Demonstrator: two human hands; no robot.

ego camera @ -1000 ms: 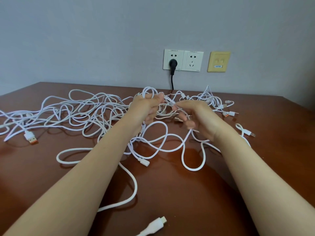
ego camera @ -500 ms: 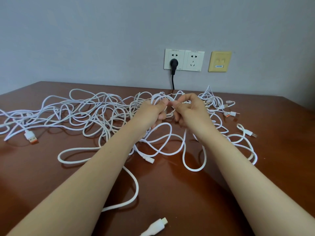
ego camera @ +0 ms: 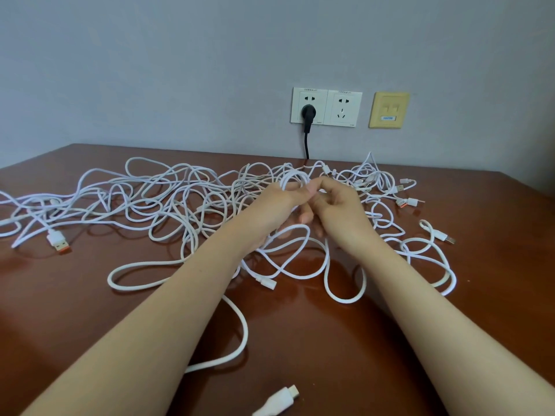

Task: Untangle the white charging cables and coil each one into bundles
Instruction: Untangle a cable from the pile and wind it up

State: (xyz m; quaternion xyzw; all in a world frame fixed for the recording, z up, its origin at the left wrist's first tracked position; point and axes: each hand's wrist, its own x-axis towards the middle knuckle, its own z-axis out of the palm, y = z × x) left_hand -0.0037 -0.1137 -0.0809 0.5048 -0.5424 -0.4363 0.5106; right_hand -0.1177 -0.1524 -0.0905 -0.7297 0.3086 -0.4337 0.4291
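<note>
I saw the white charging cables (ego camera: 180,199) sprawled in one tangle across the far half of the desk (ego camera: 300,340), running from nine o'clock to three o'clock of the hands. Both hands met over the middle of the heap. The left hand (ego camera: 279,205) had its fingers curled round a small loop of cable (ego camera: 292,178) that stood up at its twelve o'clock. The right hand (ego camera: 339,211) pinched the same strand between thumb and forefinger, touching the left thumb, its other fingers loosely bent.

A second ago the hands were apart, the right one lower and at three o'clock of the left; they had since closed together, and the small loop had risen above the knuckles. A slack loop (ego camera: 447,280) at four o'clock of the right hand had spread out on the desk, where none lay before.

An orange-tipped plug (ego camera: 58,240) lay at nine o'clock, and a white connector (ego camera: 279,399) at six o'clock near the desk's front.
</note>
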